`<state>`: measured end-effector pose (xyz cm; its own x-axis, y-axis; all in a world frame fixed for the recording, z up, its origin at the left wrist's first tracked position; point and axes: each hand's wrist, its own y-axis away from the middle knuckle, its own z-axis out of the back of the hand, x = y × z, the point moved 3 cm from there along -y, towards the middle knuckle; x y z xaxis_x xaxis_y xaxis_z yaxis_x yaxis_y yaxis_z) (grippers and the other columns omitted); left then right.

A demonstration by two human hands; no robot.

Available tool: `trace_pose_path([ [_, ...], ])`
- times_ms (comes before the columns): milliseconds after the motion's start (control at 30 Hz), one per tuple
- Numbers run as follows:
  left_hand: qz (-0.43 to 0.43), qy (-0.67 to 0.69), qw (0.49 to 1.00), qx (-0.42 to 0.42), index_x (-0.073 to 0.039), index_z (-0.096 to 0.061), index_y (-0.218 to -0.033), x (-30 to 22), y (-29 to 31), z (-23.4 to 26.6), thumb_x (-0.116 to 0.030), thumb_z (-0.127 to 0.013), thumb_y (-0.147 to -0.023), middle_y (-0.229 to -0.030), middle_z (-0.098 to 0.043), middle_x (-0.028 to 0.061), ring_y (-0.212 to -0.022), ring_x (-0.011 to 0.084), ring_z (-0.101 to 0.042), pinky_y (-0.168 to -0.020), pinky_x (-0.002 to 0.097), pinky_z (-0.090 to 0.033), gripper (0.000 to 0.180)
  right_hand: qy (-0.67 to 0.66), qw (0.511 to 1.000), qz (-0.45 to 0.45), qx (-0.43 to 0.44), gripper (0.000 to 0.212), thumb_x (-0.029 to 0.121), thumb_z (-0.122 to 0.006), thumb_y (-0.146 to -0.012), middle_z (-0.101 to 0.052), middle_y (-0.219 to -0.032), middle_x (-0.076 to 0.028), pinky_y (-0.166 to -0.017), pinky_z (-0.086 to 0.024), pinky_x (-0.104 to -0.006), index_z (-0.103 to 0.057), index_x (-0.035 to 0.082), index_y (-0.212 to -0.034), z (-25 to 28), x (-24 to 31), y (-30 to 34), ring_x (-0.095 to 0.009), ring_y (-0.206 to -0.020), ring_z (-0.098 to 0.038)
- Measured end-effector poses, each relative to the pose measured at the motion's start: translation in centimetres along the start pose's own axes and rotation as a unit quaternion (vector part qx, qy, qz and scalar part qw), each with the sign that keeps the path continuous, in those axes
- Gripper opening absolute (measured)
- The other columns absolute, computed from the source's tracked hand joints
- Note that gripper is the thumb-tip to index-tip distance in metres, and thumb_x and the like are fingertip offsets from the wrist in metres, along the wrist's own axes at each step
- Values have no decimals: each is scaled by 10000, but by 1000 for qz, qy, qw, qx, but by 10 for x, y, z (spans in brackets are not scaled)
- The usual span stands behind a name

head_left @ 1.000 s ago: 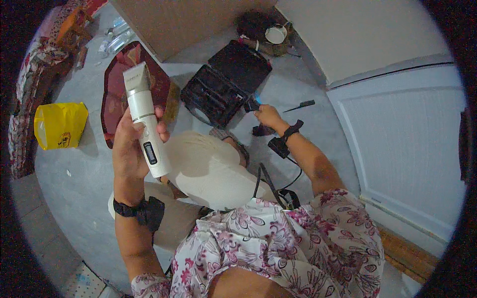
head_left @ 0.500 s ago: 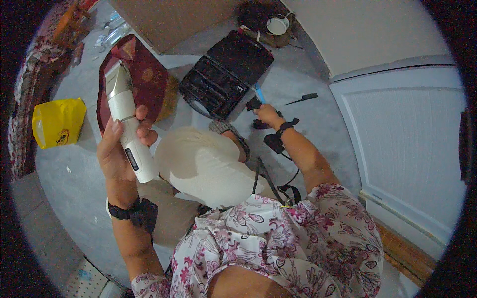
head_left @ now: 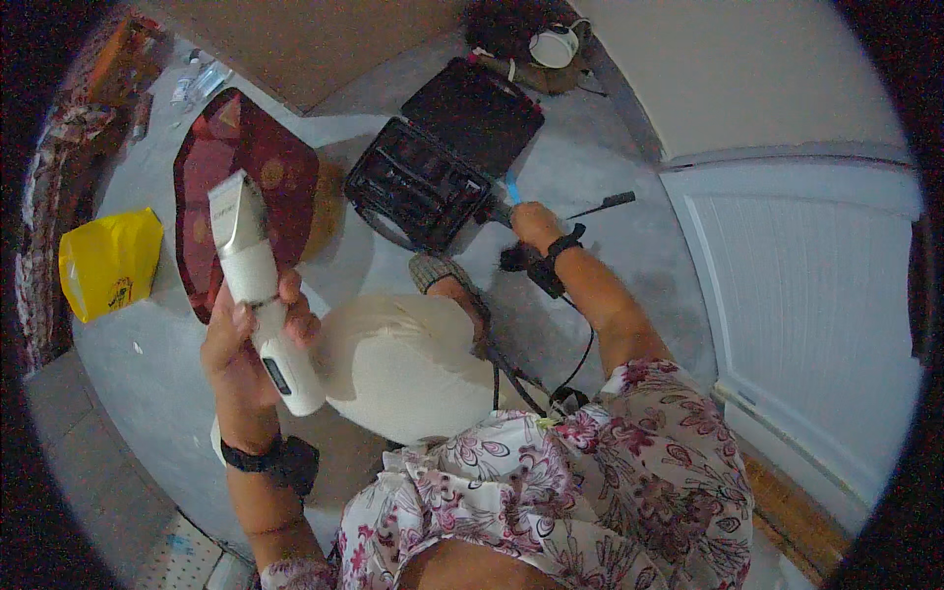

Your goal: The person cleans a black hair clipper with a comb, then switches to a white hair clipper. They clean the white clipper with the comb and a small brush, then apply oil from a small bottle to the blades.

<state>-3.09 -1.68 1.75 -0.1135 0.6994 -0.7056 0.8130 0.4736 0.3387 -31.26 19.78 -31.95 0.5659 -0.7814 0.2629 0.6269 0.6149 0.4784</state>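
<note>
My left hand (head_left: 236,359) is wrapped round a white hair clipper (head_left: 251,270), its metal blade end pointing up and away from me. My right hand (head_left: 536,226) is closed on a small dark piece (head_left: 501,210) at the near right corner of an open black case (head_left: 474,108); its kind is hard to make out. The case lies on the floor with its lid folded back, its compartments holding dark items. Just beyond my right fingers shows a thin blue strip (head_left: 512,188). To the right lies a black comb (head_left: 618,200). Another black item (head_left: 513,258) rests below my right hand.
A dark red bag (head_left: 280,147) stands left of the case, with a yellow plastic bag (head_left: 110,261) farther left. Plastic bottles (head_left: 205,83) lie at the far left. A white cup (head_left: 553,46) sits at the back. A pale door (head_left: 787,265) borders the right.
My left hand and the clipper have moved down, nearer to me. My right hand has brought the dark piece from the floor beside the case up to its corner.
</note>
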Motion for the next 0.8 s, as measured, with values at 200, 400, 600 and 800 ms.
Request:
trace_pose_path([
  [200,17,-57,998,3,-35,-342,-1181,-7,21,-2,-302,-567,-808,-884,-461,81,-670,155,-456,-525,273,-384,511,-85,961,17,-263,211,192,-474,-808,-603,-817,-211,-674,-461,-488,-609,31,-819,65,-39,-56,-410,-754,-573],
  [400,56,-7,997,-46,-36,-362,-1141,-2,32,5,-275,-588,-795,-895,-458,84,-647,157,-471,-521,285,-405,477,42,966,1,-256,221,213,-492,-810,-614,-830,-196,-683,-470,-465,-616,39,-868,98,-95,-136,-385,-799,-583],
  [600,69,15,987,-148,-29,-404,-1067,-3,36,-6,-350,-619,-742,-729,-455,17,-599,131,-432,-541,264,-375,505,86,980,-10,-179,261,263,-517,-810,-621,-838,-187,-689,-471,-454,-613,42,-910,81,-91,-172,-368,-801,-589],
  [800,55,9,995,-84,-21,-406,-1180,1,24,-10,-287,-641,-708,-875,-534,125,-738,214,-546,-638,334,-460,590,-52,977,55,-200,302,319,-517,-830,-623,-850,-148,-655,-462,-429,-602,53,-946,61,-132,-190,-308,-758,-594],
])
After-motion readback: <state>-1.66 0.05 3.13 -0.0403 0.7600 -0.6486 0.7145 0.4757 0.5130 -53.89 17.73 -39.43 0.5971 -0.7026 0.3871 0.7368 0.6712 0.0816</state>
